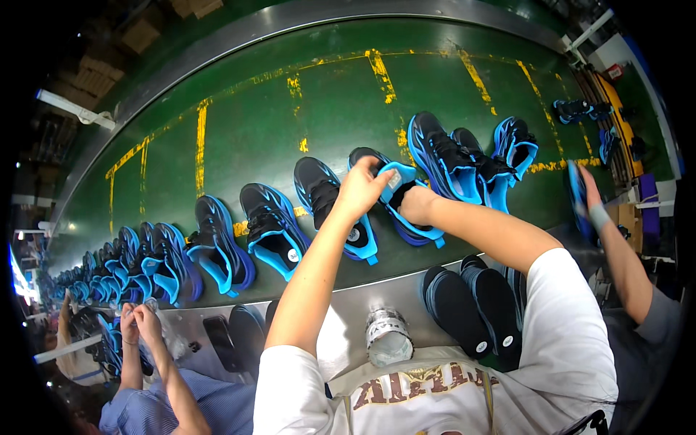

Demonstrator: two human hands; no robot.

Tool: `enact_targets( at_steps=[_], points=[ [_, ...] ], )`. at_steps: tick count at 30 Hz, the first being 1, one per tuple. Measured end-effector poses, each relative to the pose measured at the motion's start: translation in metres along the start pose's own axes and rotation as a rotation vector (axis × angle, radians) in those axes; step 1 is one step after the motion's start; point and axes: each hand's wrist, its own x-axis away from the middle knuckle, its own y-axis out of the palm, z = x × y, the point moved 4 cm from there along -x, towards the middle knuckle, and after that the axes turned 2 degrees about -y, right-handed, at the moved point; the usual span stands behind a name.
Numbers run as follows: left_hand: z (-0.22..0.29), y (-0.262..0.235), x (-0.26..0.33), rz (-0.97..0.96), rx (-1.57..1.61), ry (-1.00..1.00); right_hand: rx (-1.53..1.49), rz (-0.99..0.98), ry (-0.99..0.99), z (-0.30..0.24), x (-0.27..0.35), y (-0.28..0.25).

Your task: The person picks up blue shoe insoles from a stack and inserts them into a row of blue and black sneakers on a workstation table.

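Note:
A black and blue sneaker [415, 229] lies on the green belt in front of me, its toe pointing away. My left hand [361, 190] is closed on the raised light-blue tongue [392, 181] of this shoe, with thumb and fingers at the opening. Down in the shoe's opening, near the heel, is my right hand [416, 206]; its fingers are hidden inside. Just left of it stands a matching sneaker [319, 185] with a round white sticker on its insole. To the right, another sneaker [433, 145] sits close by, laces loosely bunched.
Sneakers [214, 239] line the green belt [254, 123] far to the left. Along its near metal edge lie black insoles [453, 308] and a clear cylindrical object [388, 337]. Co-workers' hands are at left [141, 322] and at right, beside a blue-edged insole [578, 190].

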Motion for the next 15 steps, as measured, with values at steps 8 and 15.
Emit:
enact_targets(
  at_steps=[8, 15],
  points=[
    [0.020, 0.015, 0.013, 0.195, -0.768, 0.481, -0.336, -0.198, 0.004, -0.018, 0.060, -0.016],
    [0.022, 0.020, 0.012, 0.083, -0.895, 0.471, -0.345, 1.107, 0.136, -0.032, 0.095, 0.014]
  ],
)
